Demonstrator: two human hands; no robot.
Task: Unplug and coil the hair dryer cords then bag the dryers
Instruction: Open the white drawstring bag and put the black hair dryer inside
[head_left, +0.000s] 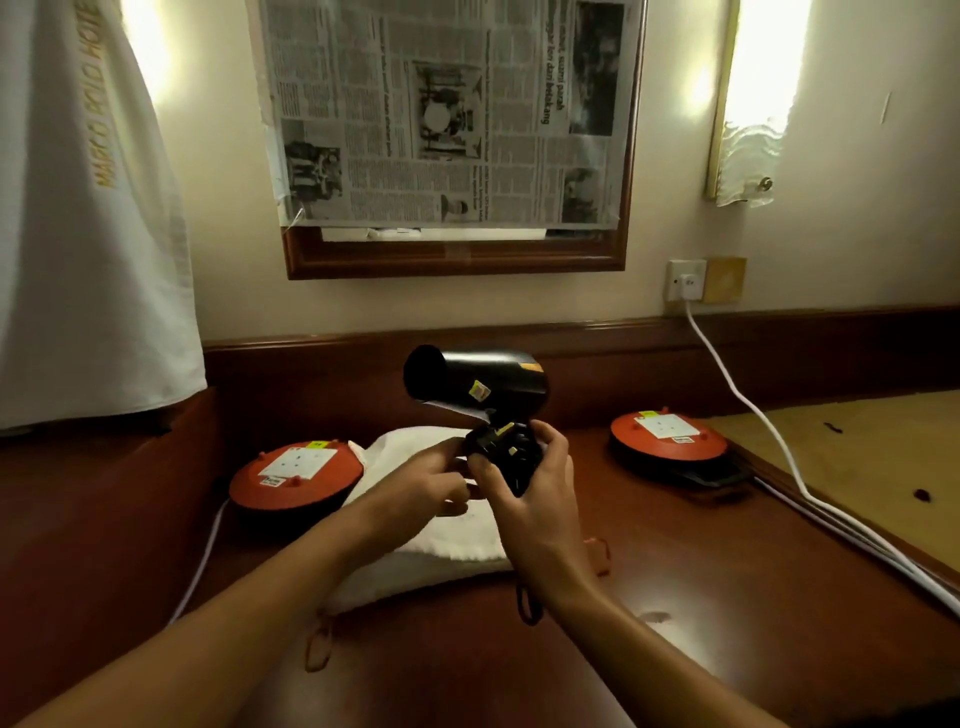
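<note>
A black hair dryer (478, 382) is held above the wooden desk, its barrel pointing left. My right hand (535, 483) grips its handle, around which the black cord is bundled, with the plug (493, 439) lying against the bundle. My left hand (436, 480) pinches the cord bundle from the left side. Under my hands lies a white cloth bag (415, 551) with a red drawstring (317, 649). A black cord loop (527, 605) hangs below my right wrist.
Two orange extension reels sit on the desk, one on the left (296, 475), one on the right (667, 436). A white cable (748, 405) runs from the wall socket (685, 280) along the desk's right side. A white towel (88, 234) hangs at left.
</note>
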